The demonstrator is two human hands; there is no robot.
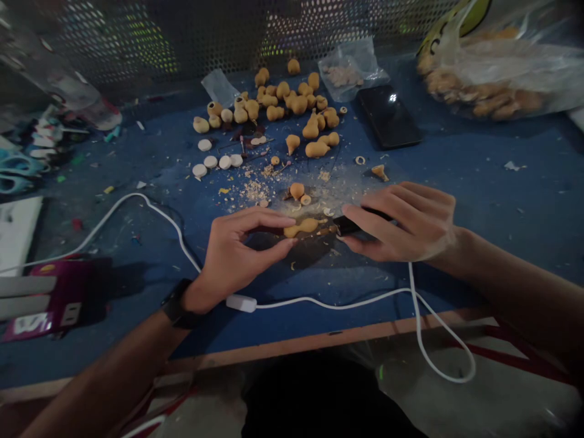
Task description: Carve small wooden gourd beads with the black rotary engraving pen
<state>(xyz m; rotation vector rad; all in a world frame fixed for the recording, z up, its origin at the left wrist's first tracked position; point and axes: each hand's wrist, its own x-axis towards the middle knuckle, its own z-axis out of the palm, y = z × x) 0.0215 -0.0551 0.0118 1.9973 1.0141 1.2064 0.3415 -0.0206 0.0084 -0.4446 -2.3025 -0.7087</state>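
My left hand (241, 249) pinches a small tan bottle gourd (301, 227) between thumb and fingertips, holding it low over the blue work surface (456, 158). My right hand (401, 222) grips a dark-handled tool (353, 224), probably a small knife, whose tip meets the gourd's end. The blade is hard to make out. Pale shavings and dust lie beneath both hands. A cut gourd piece (297, 190) and a small ring (305, 199) sit just beyond my fingers.
Several gourds (292, 100) and white discs (210, 162) lie beyond my hands, with a black phone (387, 115) and plastic bags (497, 67) to the right. A white cable (333, 306) crosses the surface near its front edge. Scissors (20, 164) lie at left.
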